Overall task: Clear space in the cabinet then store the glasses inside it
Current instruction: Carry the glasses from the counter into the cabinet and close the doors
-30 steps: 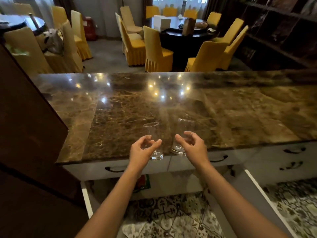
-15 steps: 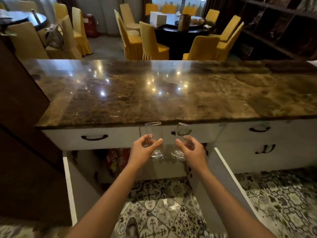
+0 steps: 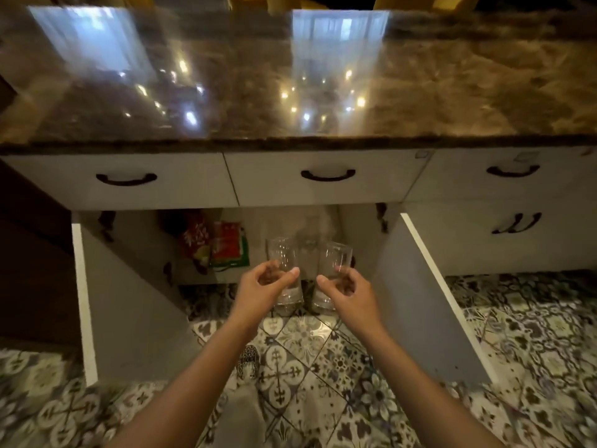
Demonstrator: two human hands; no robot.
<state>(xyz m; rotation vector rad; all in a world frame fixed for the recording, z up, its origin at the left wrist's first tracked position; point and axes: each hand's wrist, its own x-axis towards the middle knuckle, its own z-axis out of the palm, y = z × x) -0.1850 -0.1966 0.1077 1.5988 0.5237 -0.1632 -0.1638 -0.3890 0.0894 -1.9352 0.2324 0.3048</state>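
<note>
I hold two clear drinking glasses upright in front of the open cabinet [image 3: 358,227]. My left hand [image 3: 263,287] grips the left glass [image 3: 284,257] near its base. My right hand [image 3: 349,294] grips the right glass [image 3: 334,258] the same way. Both glasses hang just outside the cabinet's mouth, above the floor. Inside the cabinet, at the left, stand red and green packets [image 3: 214,242]. The right part of the cabinet's inside looks bare, partly hidden behind the glasses.
Two white cabinet doors stand swung open: the left door [image 3: 129,302] and the right door [image 3: 420,295]. Drawers with dark handles [image 3: 328,175] run under the brown marble counter [image 3: 290,92]. Patterned floor tiles [image 3: 307,367] lie below. A dark wooden panel [image 3: 29,253] is at left.
Both hands have carried the glasses from the counter's edge down to the open cabinet's mouth. My view has dropped and tilted down, so the dining room is out of sight.
</note>
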